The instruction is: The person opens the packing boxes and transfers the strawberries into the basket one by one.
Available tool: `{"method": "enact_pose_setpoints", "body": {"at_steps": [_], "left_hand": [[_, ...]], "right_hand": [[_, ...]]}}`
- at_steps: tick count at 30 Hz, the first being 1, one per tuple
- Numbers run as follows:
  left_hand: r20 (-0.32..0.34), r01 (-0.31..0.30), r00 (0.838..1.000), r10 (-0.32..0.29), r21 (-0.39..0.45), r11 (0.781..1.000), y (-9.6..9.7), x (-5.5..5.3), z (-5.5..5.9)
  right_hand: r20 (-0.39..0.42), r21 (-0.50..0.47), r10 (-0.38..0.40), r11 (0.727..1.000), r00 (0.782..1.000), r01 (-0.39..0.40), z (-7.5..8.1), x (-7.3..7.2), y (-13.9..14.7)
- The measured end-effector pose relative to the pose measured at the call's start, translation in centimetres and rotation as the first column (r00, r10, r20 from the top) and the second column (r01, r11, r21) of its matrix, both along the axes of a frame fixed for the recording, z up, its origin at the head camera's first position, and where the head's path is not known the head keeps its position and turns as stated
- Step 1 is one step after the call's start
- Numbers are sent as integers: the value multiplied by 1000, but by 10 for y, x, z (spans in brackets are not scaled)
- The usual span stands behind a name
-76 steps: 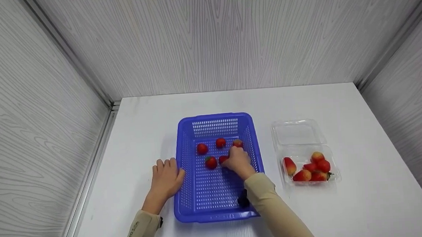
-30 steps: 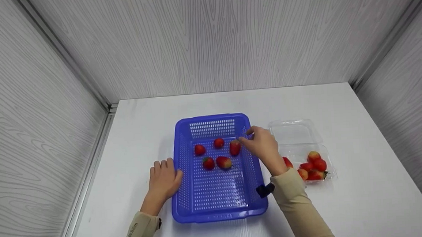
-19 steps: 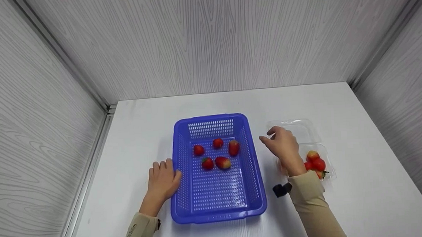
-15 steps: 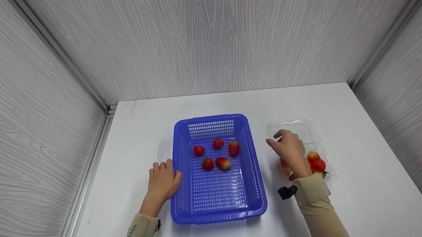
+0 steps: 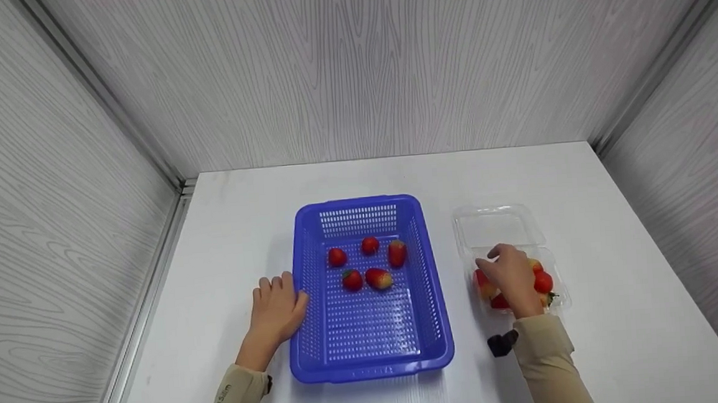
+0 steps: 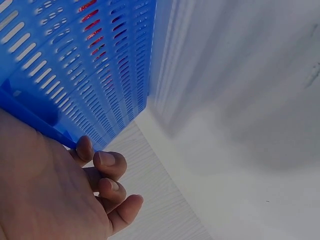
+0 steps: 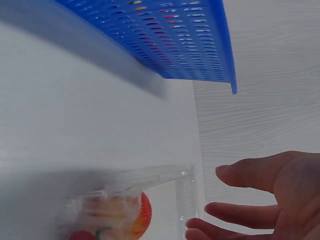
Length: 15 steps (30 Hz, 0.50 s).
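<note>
My left hand [image 5: 276, 307] holds the left rim of a blue plastic basket [image 5: 372, 372]; in the left wrist view its fingers [image 6: 111, 165] curl at the rim. Several strawberries lie on the basket's floor, among them one with a yellowish end [image 5: 379, 279] and one with a green cap [image 5: 352, 280]. My right hand [image 5: 512, 279] hovers over a clear plastic clamshell box [image 5: 563, 276], thumb and fingers apart with nothing between them. Strawberries [image 5: 543, 282] fill part of the box, some hidden under the hand. The right wrist view shows a red-yellow strawberry [image 7: 143, 216] through the box wall.
The box's lid [image 5: 498, 227] lies folded back, away from me. Basket and box stand side by side on a white table [image 5: 241, 209], a narrow gap between them. Grey wood-grain panels [image 5: 357, 71] enclose the table at the back and both sides.
My right hand let go of a strawberry in the basket, lifted out over the right rim and moved right to above the clear box. The left hand has stayed at the basket's rim.
</note>
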<state>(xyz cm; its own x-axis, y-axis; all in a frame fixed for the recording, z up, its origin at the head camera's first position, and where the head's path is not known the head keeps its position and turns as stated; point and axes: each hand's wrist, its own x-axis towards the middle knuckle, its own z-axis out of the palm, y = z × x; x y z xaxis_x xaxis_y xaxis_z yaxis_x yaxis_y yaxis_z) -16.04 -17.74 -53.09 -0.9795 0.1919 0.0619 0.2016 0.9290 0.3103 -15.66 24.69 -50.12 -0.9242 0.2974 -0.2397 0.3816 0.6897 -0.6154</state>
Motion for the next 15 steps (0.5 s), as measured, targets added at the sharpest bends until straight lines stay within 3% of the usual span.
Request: {"method": "enact_pose_setpoints", "body": {"at_steps": [7, 15], "left_hand": [[8, 8, 1000, -8, -7, 1000, -1, -1, 0], [-1, 10, 1000, -10, 9, 1000, 0, 0, -1]], "right_hand": [[54, -42, -21, 999, 998, 23, -20, 7, 7], [98, -67, -35, 997, 995, 42, -31, 9, 11]]}}
